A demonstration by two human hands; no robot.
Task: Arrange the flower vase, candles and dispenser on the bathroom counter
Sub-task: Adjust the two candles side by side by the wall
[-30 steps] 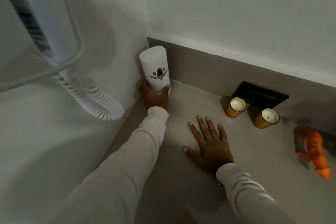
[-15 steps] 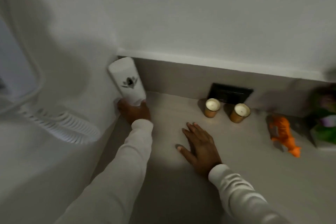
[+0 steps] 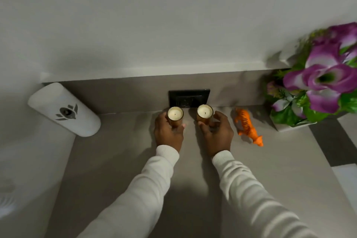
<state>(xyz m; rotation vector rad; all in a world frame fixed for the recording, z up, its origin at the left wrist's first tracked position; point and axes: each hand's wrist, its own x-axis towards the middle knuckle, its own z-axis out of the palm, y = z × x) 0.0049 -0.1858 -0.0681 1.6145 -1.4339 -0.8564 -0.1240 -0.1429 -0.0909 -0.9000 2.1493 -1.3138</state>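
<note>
Two small candles in amber glass stand side by side at the back of the grey counter [image 3: 119,170]. My left hand [image 3: 168,133] is wrapped around the left candle [image 3: 175,114]. My right hand [image 3: 216,133] curls around the right candle [image 3: 204,112], fingers on both its sides. The white cylindrical dispenser [image 3: 63,109] with a dark flower emblem stands alone in the back left corner. The flower vase [image 3: 289,124], white and square, holds purple and green flowers [image 3: 324,79] at the far right.
A black wall socket [image 3: 189,97] sits on the backsplash right behind the candles. An orange toy tiger [image 3: 248,125] lies between the right candle and the vase. A darker strip of counter [image 3: 332,141] runs along the right edge.
My left hand let go of the dispenser and moved right to the left candle. My right hand lifted off the counter and closed on the right candle. The view swung right, bringing the flowers in.
</note>
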